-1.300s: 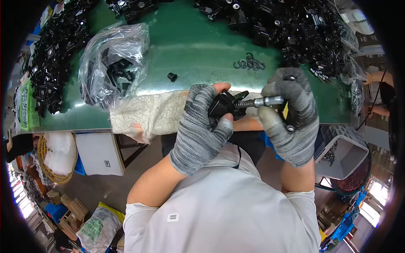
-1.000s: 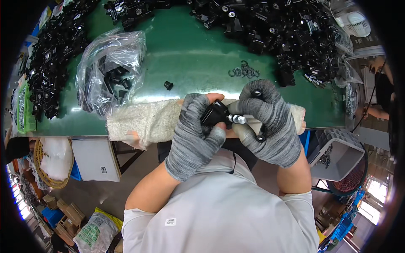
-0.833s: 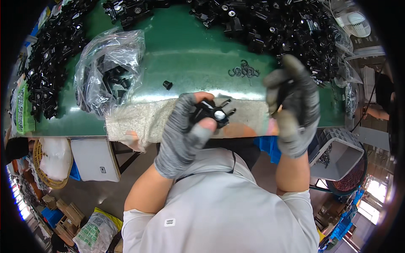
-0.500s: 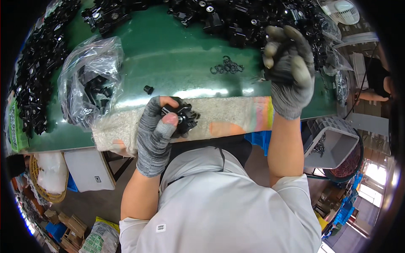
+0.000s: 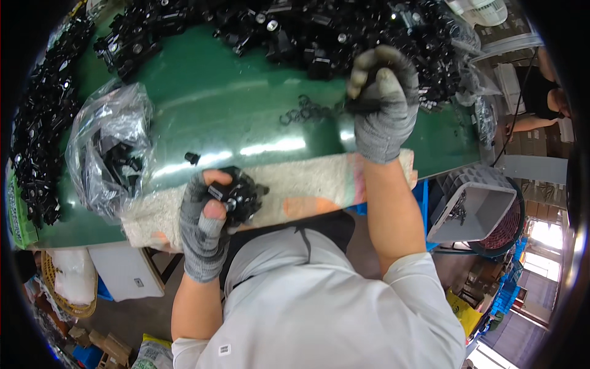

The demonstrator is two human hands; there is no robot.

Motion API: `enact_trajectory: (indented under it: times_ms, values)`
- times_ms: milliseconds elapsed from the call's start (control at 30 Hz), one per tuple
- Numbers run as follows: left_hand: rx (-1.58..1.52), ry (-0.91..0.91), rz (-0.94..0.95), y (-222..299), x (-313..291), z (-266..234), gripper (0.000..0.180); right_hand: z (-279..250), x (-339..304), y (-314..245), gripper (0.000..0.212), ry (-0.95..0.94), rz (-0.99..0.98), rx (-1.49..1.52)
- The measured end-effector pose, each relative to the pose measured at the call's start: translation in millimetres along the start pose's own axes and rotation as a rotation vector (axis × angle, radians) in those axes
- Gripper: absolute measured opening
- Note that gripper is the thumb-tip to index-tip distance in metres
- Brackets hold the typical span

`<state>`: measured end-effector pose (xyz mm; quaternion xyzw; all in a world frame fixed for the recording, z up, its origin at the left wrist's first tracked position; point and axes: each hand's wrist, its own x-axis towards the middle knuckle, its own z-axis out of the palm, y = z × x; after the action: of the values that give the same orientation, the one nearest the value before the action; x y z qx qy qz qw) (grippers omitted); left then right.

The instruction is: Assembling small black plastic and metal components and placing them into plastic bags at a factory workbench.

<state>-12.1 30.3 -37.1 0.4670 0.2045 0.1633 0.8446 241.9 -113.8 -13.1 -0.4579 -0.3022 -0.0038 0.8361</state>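
Observation:
My left hand (image 5: 206, 224), in a grey fingerless glove, is closed around a black mechanical part (image 5: 246, 200) with a shiny metal pin. It holds the part just over the near edge of the pale cloth. Farther right, above the green table, my right hand (image 5: 387, 101) wears a similar glove with covered, stained fingertips. Its fingers are curled round a black hand tool (image 5: 364, 106), blurred and mostly hidden, so its kind is unclear. Left of that hand lies a small pile of black open rings (image 5: 302, 112). A small black fitting (image 5: 192, 158) stands beyond my left hand.
Heaps of black parts (image 5: 283, 37) line the far and left sides of the green table (image 5: 215, 92). A clear plastic bag (image 5: 110, 141) with black pieces lies at left. The pale cloth (image 5: 276, 175) runs along the near edge. A grey crate (image 5: 473, 212) stands at right.
My right hand has moved left and slightly nearer the pile of rings, still gripping the dark tool. The left hand keeps the black part. The whole view has shifted somewhat.

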Motion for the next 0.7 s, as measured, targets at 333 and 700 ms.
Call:
enact_trajectory:
  times_ms: [333, 700]
  values:
    - [-0.050, 0.053, -0.021, 0, -1, 6, 0.081, -13, -14, -23, 0.030, 0.036, 0.153, 0.109]
    - [-0.040, 0.098, -0.023, 1, 1, 8, 0.081, -14, -21, -29, 0.041, -0.113, 0.010, 0.006]
